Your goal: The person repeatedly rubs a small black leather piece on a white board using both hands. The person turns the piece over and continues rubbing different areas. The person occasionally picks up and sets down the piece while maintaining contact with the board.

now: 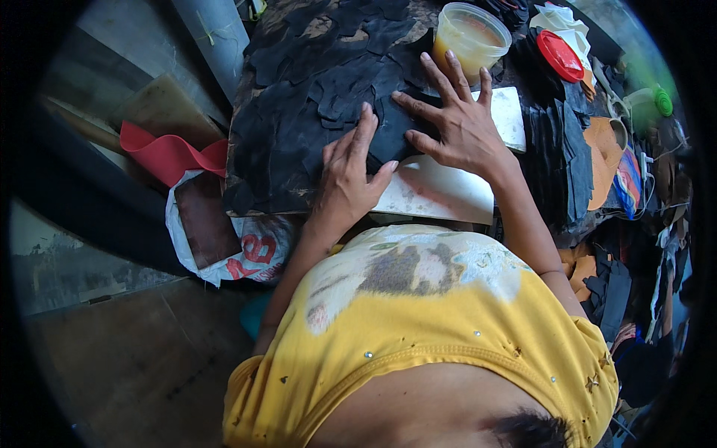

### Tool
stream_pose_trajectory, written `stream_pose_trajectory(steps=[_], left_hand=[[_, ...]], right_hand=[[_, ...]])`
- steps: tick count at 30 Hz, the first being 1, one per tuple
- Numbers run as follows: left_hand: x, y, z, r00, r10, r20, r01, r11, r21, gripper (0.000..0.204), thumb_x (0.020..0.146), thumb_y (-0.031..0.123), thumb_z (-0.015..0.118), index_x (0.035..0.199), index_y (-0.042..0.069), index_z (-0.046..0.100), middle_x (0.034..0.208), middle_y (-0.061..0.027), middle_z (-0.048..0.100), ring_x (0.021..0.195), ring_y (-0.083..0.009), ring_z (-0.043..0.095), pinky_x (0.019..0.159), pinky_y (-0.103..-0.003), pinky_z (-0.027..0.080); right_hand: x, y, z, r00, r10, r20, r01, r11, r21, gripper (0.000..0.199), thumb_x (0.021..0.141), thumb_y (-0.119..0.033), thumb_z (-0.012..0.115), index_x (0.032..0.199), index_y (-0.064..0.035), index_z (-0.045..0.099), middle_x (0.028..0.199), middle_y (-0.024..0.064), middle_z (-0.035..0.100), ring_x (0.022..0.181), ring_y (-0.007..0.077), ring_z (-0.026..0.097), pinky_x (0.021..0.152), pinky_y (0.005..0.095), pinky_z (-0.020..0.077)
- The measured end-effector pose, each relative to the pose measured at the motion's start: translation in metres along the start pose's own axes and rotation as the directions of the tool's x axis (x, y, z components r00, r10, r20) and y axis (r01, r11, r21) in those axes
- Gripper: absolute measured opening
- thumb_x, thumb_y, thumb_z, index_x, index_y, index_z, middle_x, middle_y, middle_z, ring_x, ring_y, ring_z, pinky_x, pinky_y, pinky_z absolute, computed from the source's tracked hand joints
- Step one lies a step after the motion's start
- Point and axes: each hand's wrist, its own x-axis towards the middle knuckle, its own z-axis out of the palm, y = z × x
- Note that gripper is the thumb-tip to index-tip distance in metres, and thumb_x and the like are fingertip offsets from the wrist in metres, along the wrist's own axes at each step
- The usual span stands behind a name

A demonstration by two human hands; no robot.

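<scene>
Black leather piece (pixel 390 133) under both hands' fingers (pixel 433 112).

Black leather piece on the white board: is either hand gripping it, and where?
Not gripped: both the left hand and right hand press flat on the black piece, fingers spread.

A plastic tub of yellow glue (pixel 472 33), a red lid (pixel 560 56), a red strip (pixel 168 151) beside a white sack (pixel 250 254)

Leather workshop: black offcuts (pixel 314 97), glue tub (pixel 470 33) on the bench.
</scene>
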Motion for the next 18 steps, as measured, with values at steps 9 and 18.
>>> stream_pose_trajectory(steps=[9, 18], left_hand=[[0.001, -0.011, -0.018, 0.99, -0.095, 0.106, 0.127, 0.928, -0.35, 0.082, 0.088, 0.013, 0.067, 0.155, 0.001, 0.02, 0.136, -0.023, 0.057, 0.127, -0.0307, 0.055, 0.11, -0.041, 0.034], [0.034, -0.041, -0.022, 0.956, -0.142, 0.257, 0.266, 0.789, -0.553, 0.061, 0.094, 0.003, 0.057, 0.151, 0.004, 0.035, 0.138, -0.0151, 0.057, 0.115, -0.0173, 0.058, 0.102, -0.031, 0.044]], right_hand=[[-0.001, 0.006, 0.01, 0.996, -0.087, -0.018, 0.088, 0.994, 0.066, 0.052, 0.092, -0.068, 0.035, 0.137, -0.0491, 0.052, 0.164, 0.0033, 0.018, 0.152, 0.0324, 0.006, 0.113, 0.0684, -0.0089], [-0.013, -0.01, 0.003, 0.995, 0.012, -0.103, -0.007, 0.999, 0.046, 0.063, 0.09, -0.076, 0.034, 0.136, -0.0398, 0.057, 0.164, 0.0069, 0.015, 0.152, 0.0322, 0.001, 0.113, 0.0651, -0.0131]])
